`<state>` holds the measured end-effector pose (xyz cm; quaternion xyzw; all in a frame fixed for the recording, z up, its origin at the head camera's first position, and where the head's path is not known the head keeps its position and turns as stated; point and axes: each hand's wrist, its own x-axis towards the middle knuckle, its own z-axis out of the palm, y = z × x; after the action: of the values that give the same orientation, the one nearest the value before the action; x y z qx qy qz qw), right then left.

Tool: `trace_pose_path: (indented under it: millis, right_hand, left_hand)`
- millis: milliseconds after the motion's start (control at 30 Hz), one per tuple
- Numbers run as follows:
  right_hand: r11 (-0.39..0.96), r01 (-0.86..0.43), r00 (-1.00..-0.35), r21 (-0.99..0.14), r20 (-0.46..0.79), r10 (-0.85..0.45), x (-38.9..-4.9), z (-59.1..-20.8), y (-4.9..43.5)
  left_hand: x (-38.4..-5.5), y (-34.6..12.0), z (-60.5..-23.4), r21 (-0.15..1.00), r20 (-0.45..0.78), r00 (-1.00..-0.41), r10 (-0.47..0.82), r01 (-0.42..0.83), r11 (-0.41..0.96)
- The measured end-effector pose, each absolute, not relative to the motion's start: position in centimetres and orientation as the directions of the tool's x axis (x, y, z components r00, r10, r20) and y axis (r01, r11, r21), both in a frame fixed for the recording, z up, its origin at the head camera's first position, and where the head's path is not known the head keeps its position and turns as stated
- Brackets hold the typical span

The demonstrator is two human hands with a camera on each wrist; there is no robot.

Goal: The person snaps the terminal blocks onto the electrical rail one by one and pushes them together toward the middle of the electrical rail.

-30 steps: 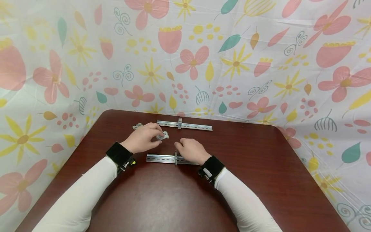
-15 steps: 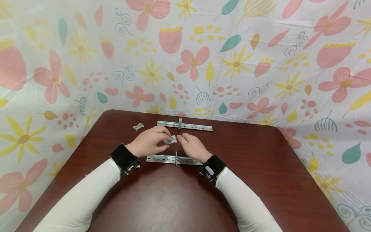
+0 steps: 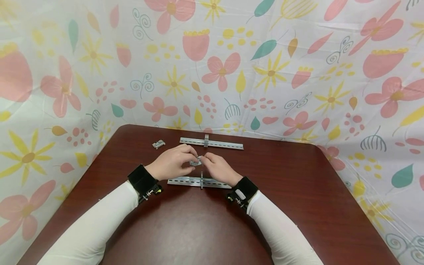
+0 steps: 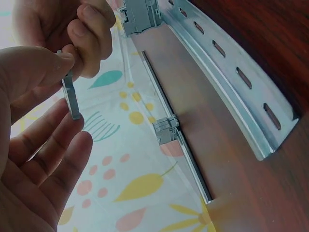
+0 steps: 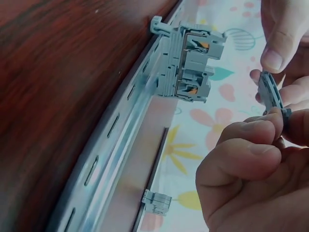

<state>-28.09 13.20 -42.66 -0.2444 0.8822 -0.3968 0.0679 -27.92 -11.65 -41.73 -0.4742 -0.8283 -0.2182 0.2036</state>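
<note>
A thin grey terminal block (image 3: 195, 162) is held between both hands above the table. My left hand (image 3: 173, 162) pinches one end between thumb and fingertips; its other fingers are spread in the left wrist view. At the block's other end, my right hand (image 3: 220, 169) pinches it, fingers curled, as the right wrist view shows. Just below the hands lies a slotted metal DIN rail (image 3: 182, 181). Clipped upright on that rail is another grey terminal block (image 5: 193, 63), with orange bits inside. The right forearm side covers part of the rail's right end in the head view.
Farther back lies a second DIN rail (image 3: 225, 145) carrying a small grey block (image 3: 206, 140). A loose terminal block (image 3: 158, 144) rests on the table (image 3: 281, 176) to the back left. Behind the table hangs a flowered curtain (image 3: 212, 73).
The left hand has moved right with the terminal block. The right hand has shifted slightly up and now grips the block's right end. The loose block at the back left is uncovered.
</note>
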Motion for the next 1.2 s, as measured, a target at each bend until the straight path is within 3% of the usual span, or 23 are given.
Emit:
trace_pose_path:
  millis: [333,567,767,1067,1200]
  right_hand:
    - [0.459,-0.356,-0.868,-0.814,0.106,-0.484,-28.3,-42.9,13.3]
    - [0.377,-0.285,-0.898,-0.881,0.108,-0.427,-28.0,-42.4,13.2]
    - [0.268,-0.195,-0.905,-0.943,0.068,-0.420,-27.7,-42.1,13.1]
    - [0.159,-0.148,-0.905,-0.976,0.069,-0.419,-27.4,-41.9,12.9]
    - [0.162,-0.159,-0.904,-0.974,0.077,-0.421,-27.4,-42.0,12.9]
  left_hand:
    - [-27.8,-11.6,-41.5,0.069,0.626,-0.405,0.667,0.880,0.470]
    - [-27.9,-11.4,-41.6,-0.063,0.677,-0.347,0.649,0.851,0.521]
    - [-27.8,-11.4,-41.5,-0.101,0.709,-0.316,0.630,0.839,0.534]
    - [-27.9,-11.5,-41.4,-0.046,0.727,-0.355,0.588,0.829,0.558]
    - [-27.8,-11.5,-41.3,0.026,0.721,-0.404,0.564,0.828,0.559]
